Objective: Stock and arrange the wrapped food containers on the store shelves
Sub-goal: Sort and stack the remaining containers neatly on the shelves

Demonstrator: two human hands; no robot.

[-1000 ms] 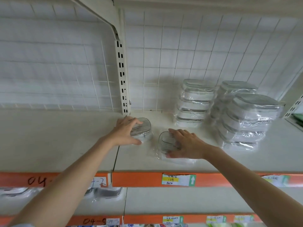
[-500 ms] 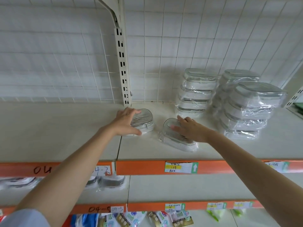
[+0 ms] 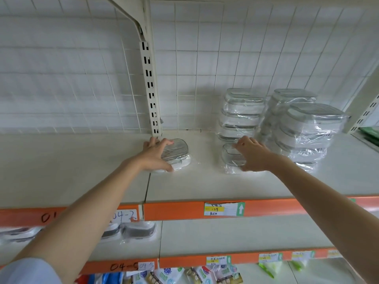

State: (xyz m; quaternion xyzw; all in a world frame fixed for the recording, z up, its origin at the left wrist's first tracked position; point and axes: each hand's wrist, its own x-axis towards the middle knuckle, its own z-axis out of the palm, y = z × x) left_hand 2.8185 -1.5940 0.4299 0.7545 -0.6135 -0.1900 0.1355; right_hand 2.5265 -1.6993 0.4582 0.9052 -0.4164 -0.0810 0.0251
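From the camera on my head I look up and forward at a cream store shelf (image 3: 205, 187) with an orange front strip. Both my bare arms reach onto it.

My left hand (image 3: 155, 155) lies over a small wrapped container (image 3: 176, 153) that sits flat on the shelf just in front of the slotted upright post (image 3: 150, 83). My fingers curl over its far edge and my thumb presses its near side, so I am gripping it.

My right hand (image 3: 253, 154) is on a second small wrapped container (image 3: 232, 155), which stands near the first, a bare gap of shelf between them. My fingers bend over its top and right side, holding it (the film wrapping spreads out loosely at its base).

Just behind and to the right of that hand stand tall stacks of larger wrapped containers (image 3: 242, 113), one stack near the wire grid back panel (image 3: 225, 58) and more stacks (image 3: 307, 132) further right, close against each other.

A white and yellow price label (image 3: 224, 209) sits on the orange strip. On the shelf below lie more wrapped items (image 3: 139, 232), partly hidden by my left arm.
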